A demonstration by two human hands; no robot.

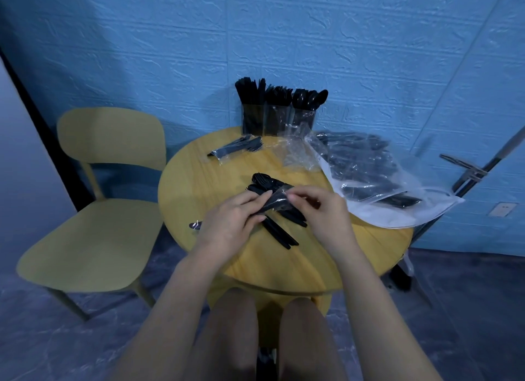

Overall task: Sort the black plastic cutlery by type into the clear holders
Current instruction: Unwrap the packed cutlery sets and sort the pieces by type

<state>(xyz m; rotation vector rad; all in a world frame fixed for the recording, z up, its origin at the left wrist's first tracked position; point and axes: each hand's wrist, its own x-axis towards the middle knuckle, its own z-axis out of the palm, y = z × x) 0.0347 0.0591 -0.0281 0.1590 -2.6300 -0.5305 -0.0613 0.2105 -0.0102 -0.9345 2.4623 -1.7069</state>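
1. Black plastic cutlery bundle [274,194], partly in a clear wrapper [277,200], sits between the two hands, above the middle of the round yellow table [284,261]
2. The left hand [227,221] grasps the bundle from the left side; its fingers [255,197] close around the wrapped part, and the black handles stick out below and to the right of this hand
3. The right hand [321,210] pinches the clear wrapper at its right end with the fingertips [292,197]; the heads of the pieces point up and away, beyond both hands
4. One small wrapped piece [195,225] lies on the table just to the left of the left hand
5. Far beyond the hands, at the back edge of the table, stand three clear holders [279,119] side by side, each one full of black cutlery
6. Another wrapped bundle [237,147] lies beyond the left hand, nearer than the holders
7. A large clear bag [369,179] with more black cutlery lies to the right of the right hand and hangs over the table edge
8. A yellow chair [93,210] stands left of the table, well apart from the left hand
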